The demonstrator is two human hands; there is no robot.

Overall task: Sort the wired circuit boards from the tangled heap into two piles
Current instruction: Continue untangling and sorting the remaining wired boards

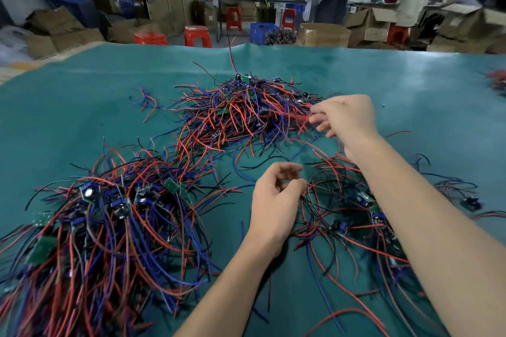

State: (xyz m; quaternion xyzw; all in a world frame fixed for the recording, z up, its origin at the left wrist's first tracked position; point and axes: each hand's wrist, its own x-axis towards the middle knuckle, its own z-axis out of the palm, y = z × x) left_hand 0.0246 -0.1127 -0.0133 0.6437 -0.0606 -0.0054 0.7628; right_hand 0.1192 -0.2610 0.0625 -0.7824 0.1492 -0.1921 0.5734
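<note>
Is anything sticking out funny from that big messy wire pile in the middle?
Yes. One thin red-and-black wire pair stands almost straight up from the top of the middle tangled heap of red, blue and black wires, while the others lie flat or droop.

1 head-worn wide-angle view looks forward and down from close above a green mat (383, 85), whose far edge runs from 10 to 2 o'clock; the room beyond bends and blurs, perhaps from lens distortion.
</note>
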